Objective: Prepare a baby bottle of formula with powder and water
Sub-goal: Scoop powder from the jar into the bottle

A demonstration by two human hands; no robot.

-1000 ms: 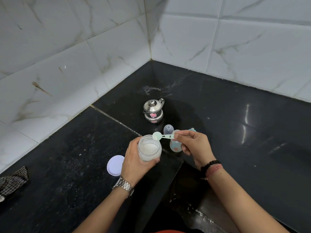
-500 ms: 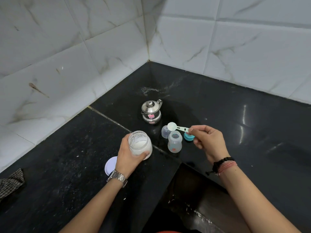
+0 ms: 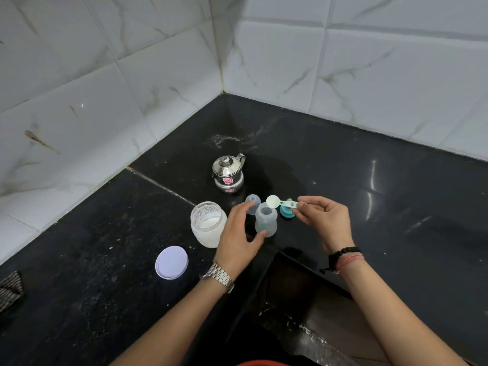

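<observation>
A small clear baby bottle (image 3: 266, 222) stands open on the black counter. My right hand (image 3: 326, 220) pinches a pale green scoop (image 3: 274, 201) and holds its bowl, full of white powder, just over the bottle's mouth. My left hand (image 3: 241, 240) is open beside the bottle, thumb touching its base, fingers spread. The glass jar of powder (image 3: 207, 224) stands open on the counter to the left of that hand. The bottle's clear cap (image 3: 252, 202) and teal nipple ring (image 3: 286, 211) lie behind the bottle.
A small steel kettle (image 3: 227, 173) stands behind the bottle. The jar's white lid (image 3: 171, 262) lies at the front left. A checked cloth (image 3: 9, 289) is at the far left edge. Tiled walls meet in a corner behind; the counter (image 3: 369, 207) has a step-down edge near me.
My left hand set the powder jar down on the counter and moved right to the bottle. My right hand carried the filled scoop from the jar to above the bottle's mouth.
</observation>
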